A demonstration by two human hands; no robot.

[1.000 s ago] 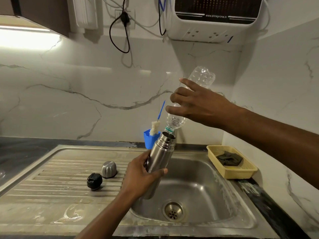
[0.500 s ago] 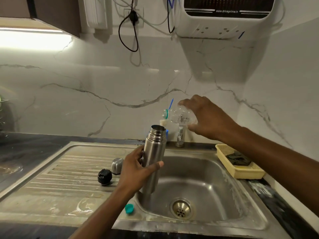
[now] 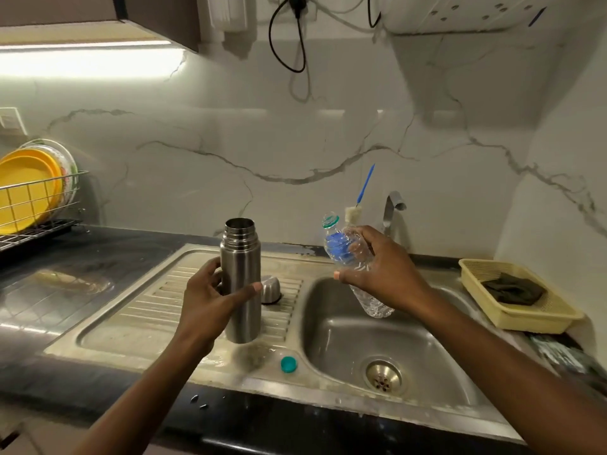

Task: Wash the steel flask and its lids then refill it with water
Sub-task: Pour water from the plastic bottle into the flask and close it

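Head view: my left hand point(image 3: 210, 300) wraps the flask point(image 3: 241, 274), upright over the drainboard point(image 3: 147, 310) – my right hand point(image 3: 384, 270) grips the bottle point(image 3: 348, 254) over the sink point(image 3: 345, 339) – best hold the flask plumb while capping

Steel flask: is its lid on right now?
No, the steel flask in the left hand is open-topped; a steel lid lies on the drainboard.

White marble wall point(image 3: 328, 133) veined grey — glowing strip light point(image 3: 88, 47) high on its left under a brown cabinet point(image 3: 161, 14), dark counter point(image 3: 115, 244) along its foot.
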